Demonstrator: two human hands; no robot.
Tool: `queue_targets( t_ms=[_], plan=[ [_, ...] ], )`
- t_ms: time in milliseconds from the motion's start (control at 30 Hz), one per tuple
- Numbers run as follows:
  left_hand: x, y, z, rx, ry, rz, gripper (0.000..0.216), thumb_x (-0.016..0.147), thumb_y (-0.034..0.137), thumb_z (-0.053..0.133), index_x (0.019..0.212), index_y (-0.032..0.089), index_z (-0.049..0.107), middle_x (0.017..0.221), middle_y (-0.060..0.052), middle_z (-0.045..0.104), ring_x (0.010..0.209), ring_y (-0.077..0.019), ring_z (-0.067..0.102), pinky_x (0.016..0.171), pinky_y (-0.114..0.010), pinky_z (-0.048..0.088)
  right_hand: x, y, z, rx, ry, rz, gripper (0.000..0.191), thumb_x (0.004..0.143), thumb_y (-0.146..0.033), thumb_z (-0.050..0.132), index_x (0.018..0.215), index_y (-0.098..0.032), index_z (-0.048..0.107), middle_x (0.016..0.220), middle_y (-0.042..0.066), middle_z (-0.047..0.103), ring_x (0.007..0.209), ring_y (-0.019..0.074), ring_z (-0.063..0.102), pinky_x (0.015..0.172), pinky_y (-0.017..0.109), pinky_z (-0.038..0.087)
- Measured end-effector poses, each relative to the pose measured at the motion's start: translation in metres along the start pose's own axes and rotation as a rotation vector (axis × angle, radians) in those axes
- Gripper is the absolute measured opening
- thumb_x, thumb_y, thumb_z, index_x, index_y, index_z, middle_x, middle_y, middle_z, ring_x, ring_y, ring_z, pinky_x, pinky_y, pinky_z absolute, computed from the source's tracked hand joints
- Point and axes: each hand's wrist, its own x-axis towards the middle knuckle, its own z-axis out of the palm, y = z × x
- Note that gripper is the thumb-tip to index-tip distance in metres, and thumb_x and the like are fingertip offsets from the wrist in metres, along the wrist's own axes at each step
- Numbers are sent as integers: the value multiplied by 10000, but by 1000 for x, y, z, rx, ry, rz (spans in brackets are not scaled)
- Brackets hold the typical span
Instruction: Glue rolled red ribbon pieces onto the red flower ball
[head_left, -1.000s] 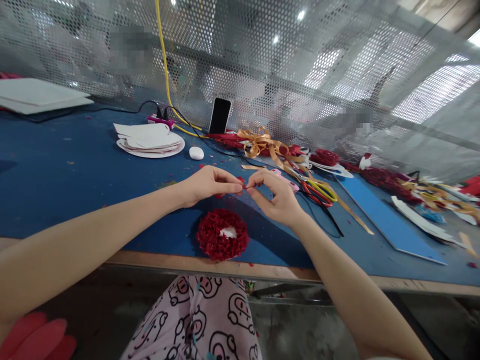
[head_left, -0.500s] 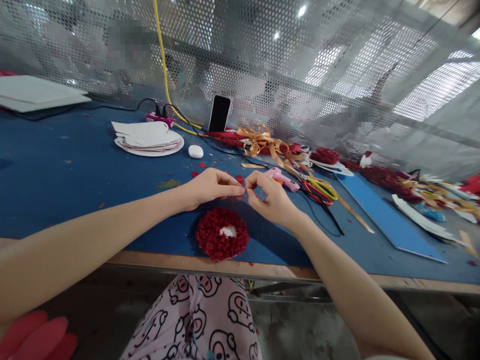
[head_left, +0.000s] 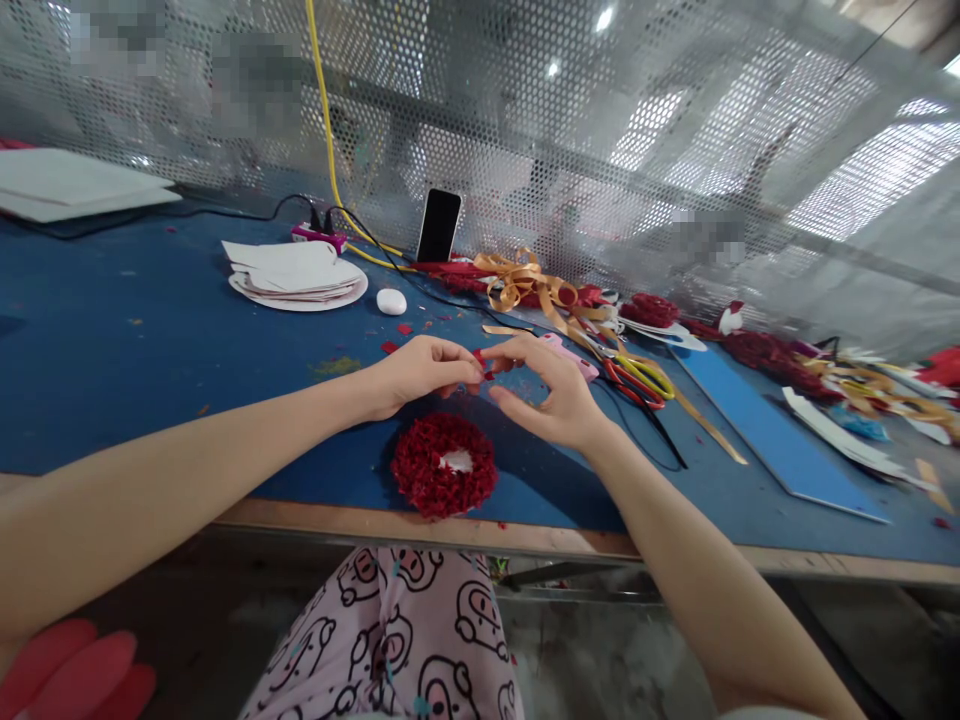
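Note:
My left hand (head_left: 429,375) is pinched closed above the blue table, with a small red scrap (head_left: 487,376) showing at its fingertips. Facing it from the right, my right hand (head_left: 551,392) has its thumb and fingers spread apart, the fingertips close to the scrap. Just below both hands lies a round, ruffled dark-red piece (head_left: 444,466) with a white patch in its middle, close to the table's front edge. A pink glue gun (head_left: 571,358) rests behind my right hand, partly hidden by it.
Scissors with red and yellow handles (head_left: 637,382) lie right of the glue gun. Gold ribbon (head_left: 525,280), a propped phone (head_left: 439,226), a white case (head_left: 391,301) and stacked white cards (head_left: 300,278) are farther back. A blue board (head_left: 780,435) lies at right; perforated mesh stands behind.
My right thumb and fingers have parted from a pinch and drawn slightly away from my left fingertips. A red scrap now shows at the left fingertips. The ruffled piece stays put.

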Motion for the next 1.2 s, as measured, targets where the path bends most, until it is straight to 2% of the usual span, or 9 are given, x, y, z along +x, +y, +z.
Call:
queue_targets(
  t_ms=[167,400,533,667,800,900,967,1067,1200],
  plan=[
    [-1,2,0,-19,-14,-3,145,717,306,714,711,161,707,680,7,662,564,-82,469,587,-255,341,0,-1,-3,1,8,-38,297,883,-210,636,1179,-198,642,966,60,696,867,183,619,798,366,529],
    [-4,8,3,-45,-17,-43,142,715,300,659,682,162,673,690,-2,655,565,-84,462,592,-260,345,1,-1,-1,-96,283,-8,150,900,-120,588,895,-222,698,828,21,732,729,151,651,678,314,514],
    [-3,8,3,-50,-7,-66,164,701,324,660,672,163,654,687,-4,647,563,-85,457,588,-263,337,-1,-1,-1,-82,356,66,100,877,-154,650,846,-226,712,780,7,728,666,141,631,638,303,491],
    [-3,8,3,-37,6,-67,171,689,324,676,658,157,657,683,-6,639,559,-83,450,574,-258,321,-1,5,1,187,444,223,129,928,-261,607,831,-226,684,762,8,667,690,141,614,659,304,494],
    [-3,8,1,-22,27,-70,165,691,318,675,668,156,665,692,-11,643,554,-79,441,569,-253,310,5,12,-1,625,597,309,267,923,-369,584,707,-231,510,639,-27,494,580,124,520,585,294,471],
    [-2,7,1,-7,40,-72,164,695,316,675,671,154,671,683,-12,635,552,-78,434,569,-250,314,8,15,-3,687,628,380,403,913,-438,598,622,-230,412,560,-51,393,500,103,429,503,264,408],
    [-2,7,0,-11,47,-70,160,697,312,674,668,155,669,692,-14,638,556,-79,434,568,-249,321,7,17,-3,570,593,445,405,899,-472,630,615,-225,481,539,-51,419,487,96,425,488,256,396],
    [-1,5,-1,-32,56,-63,140,704,289,656,658,157,664,687,-16,633,568,-86,445,571,-251,338,3,20,0,292,419,506,223,834,-429,727,788,-213,692,659,-15,621,575,112,540,567,274,467],
    [0,4,-1,-60,67,-72,146,721,277,645,632,161,644,690,-12,614,577,-89,447,588,-258,371,1,17,2,72,133,353,207,818,-355,757,974,-220,756,944,37,742,730,143,618,660,307,503]
  ],
)
